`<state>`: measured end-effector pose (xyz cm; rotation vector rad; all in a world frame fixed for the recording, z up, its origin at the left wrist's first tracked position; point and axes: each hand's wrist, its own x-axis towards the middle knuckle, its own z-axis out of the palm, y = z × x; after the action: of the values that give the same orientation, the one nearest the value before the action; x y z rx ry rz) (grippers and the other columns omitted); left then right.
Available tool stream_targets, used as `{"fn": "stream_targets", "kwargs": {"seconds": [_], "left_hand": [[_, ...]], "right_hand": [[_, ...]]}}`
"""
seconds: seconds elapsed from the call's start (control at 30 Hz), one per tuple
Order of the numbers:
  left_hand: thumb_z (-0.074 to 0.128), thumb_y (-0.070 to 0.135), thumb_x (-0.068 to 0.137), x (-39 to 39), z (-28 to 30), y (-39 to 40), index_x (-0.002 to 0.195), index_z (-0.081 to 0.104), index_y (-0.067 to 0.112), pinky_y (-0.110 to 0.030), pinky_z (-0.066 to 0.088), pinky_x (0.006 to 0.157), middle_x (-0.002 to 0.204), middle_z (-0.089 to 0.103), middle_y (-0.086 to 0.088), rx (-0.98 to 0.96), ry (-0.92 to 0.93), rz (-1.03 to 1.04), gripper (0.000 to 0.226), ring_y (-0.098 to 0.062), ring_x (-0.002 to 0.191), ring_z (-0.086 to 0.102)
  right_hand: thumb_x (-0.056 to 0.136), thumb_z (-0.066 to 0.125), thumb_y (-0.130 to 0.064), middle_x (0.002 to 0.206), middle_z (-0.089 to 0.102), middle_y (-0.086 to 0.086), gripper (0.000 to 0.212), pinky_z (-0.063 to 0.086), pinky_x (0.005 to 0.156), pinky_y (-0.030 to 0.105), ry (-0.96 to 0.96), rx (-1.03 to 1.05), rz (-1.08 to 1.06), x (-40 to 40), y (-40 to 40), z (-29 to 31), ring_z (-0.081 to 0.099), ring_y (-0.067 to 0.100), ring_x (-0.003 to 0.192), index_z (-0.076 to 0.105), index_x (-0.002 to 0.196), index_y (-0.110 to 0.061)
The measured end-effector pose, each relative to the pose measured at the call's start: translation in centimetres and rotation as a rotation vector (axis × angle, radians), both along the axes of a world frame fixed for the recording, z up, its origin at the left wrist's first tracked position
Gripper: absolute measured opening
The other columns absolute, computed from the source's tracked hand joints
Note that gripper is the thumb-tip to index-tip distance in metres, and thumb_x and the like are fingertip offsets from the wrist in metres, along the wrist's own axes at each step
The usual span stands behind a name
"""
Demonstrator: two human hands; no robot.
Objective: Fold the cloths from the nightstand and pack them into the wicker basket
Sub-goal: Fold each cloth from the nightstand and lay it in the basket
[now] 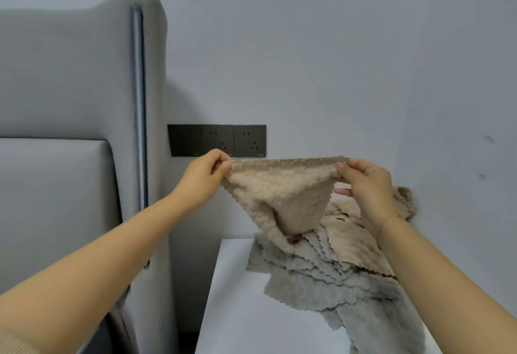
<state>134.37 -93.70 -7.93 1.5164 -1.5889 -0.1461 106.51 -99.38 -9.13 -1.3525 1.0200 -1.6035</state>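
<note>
A beige fluffy cloth point(282, 194) hangs in the air above the white nightstand point(237, 311). My left hand point(205, 174) pinches its upper left corner and my right hand point(363, 183) pinches its upper right corner, so the top edge is stretched between them. The cloth sags to a point below. Under it, a pile of several beige and grey cloths point(335, 264) with wavy edges lies spread over the nightstand, running off toward the lower right. No wicker basket is in view.
A grey padded headboard point(84, 129) stands at the left, close to the nightstand. Black wall sockets point(218, 141) sit on the wall just behind my left hand. The grey wall fills the background.
</note>
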Motion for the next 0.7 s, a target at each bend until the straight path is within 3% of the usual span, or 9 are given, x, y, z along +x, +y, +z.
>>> {"fn": "stream_targets", "kwargs": {"seconds": [0.1, 0.17, 0.3, 0.43, 0.5, 0.57, 0.63, 0.7], "left_hand": [[0.052, 0.012, 0.098, 0.5, 2.1, -0.3, 0.097, 0.062, 0.02, -0.014, 0.04, 0.068, 0.094, 0.063, 0.004, -0.073, 0.012, 0.039, 0.013, -0.012, 0.089, 0.057], [0.054, 0.01, 0.097, 0.6, 2.8, 0.5, 0.098, 0.065, 0.018, -0.012, 0.041, 0.07, 0.098, 0.064, 0.006, -0.151, 0.028, 0.046, 0.014, -0.007, 0.09, 0.058], [0.057, 0.012, 0.095, 0.9, 1.1, 4.0, 0.102, 0.064, 0.023, -0.009, 0.041, 0.075, 0.098, 0.062, 0.015, -0.176, -0.053, 0.02, 0.015, 0.001, 0.093, 0.056], [0.062, 0.013, 0.093, 1.8, -4.4, 8.1, 0.098, 0.065, 0.028, -0.013, 0.045, 0.077, 0.094, 0.064, 0.015, -0.035, -0.173, -0.039, 0.015, 0.0, 0.091, 0.058], [0.064, 0.011, 0.092, 2.0, -8.1, 10.1, 0.094, 0.066, 0.028, -0.014, 0.045, 0.078, 0.092, 0.066, 0.014, 0.042, -0.182, -0.079, 0.018, -0.001, 0.09, 0.058], [0.065, 0.009, 0.091, 2.1, -11.7, 11.8, 0.093, 0.066, 0.03, -0.015, 0.047, 0.079, 0.092, 0.067, 0.014, 0.134, -0.163, -0.113, 0.021, 0.0, 0.091, 0.059], [0.064, 0.009, 0.091, 2.2, -14.8, 13.2, 0.096, 0.07, 0.028, -0.02, 0.049, 0.082, 0.092, 0.067, 0.015, 0.253, -0.136, -0.149, 0.02, -0.001, 0.092, 0.061], [0.064, 0.013, 0.092, 2.3, -17.1, 14.4, 0.099, 0.072, 0.03, -0.024, 0.05, 0.083, 0.093, 0.067, 0.015, 0.368, -0.12, -0.21, 0.02, -0.007, 0.092, 0.062]], "right_hand": [[0.093, 0.064, -0.012, 0.095, 0.07, 0.009, 0.02, 0.061, 0.073, 0.026, -0.029, -0.055, 0.013, 0.7, -0.5, 1.8, 0.069, 0.018, 0.09, 0.066, 0.109, 0.0], [0.094, 0.063, -0.011, 0.09, 0.07, 0.007, 0.006, 0.06, 0.075, 0.023, -0.019, -0.1, 0.032, 0.6, 0.1, 2.3, 0.07, 0.014, 0.085, 0.066, 0.095, -0.006], [0.094, 0.063, -0.014, 0.085, 0.068, 0.009, 0.009, 0.056, 0.072, 0.016, 0.082, -0.114, 0.088, -0.5, 2.8, 0.8, 0.068, 0.012, 0.081, 0.063, 0.085, -0.01], [0.09, 0.066, -0.015, 0.075, 0.072, 0.002, 0.009, 0.055, 0.063, 0.017, 0.265, -0.019, 0.186, -2.5, 6.2, -3.4, 0.069, 0.012, 0.076, 0.069, 0.083, -0.01], [0.089, 0.066, -0.016, 0.075, 0.072, 0.008, 0.012, 0.056, 0.062, 0.02, 0.357, 0.048, 0.262, -3.0, 7.9, -6.4, 0.067, 0.017, 0.071, 0.07, 0.08, -0.009], [0.084, 0.071, -0.036, 0.073, 0.069, 0.011, 0.026, 0.054, 0.063, 0.022, 0.494, 0.092, 0.319, -3.1, 9.5, -9.5, 0.064, 0.015, 0.068, 0.069, 0.076, -0.011], [0.075, 0.073, -0.053, 0.074, 0.07, 0.003, 0.034, 0.05, 0.067, 0.026, 0.635, 0.101, 0.316, -3.6, 10.4, -12.5, 0.065, 0.009, 0.07, 0.071, 0.072, -0.019], [0.08, 0.069, -0.048, 0.081, 0.072, -0.011, 0.023, 0.045, 0.075, 0.025, 0.732, 0.097, 0.288, -4.2, 11.1, -14.5, 0.063, -0.002, 0.079, 0.073, 0.072, -0.027]]}}
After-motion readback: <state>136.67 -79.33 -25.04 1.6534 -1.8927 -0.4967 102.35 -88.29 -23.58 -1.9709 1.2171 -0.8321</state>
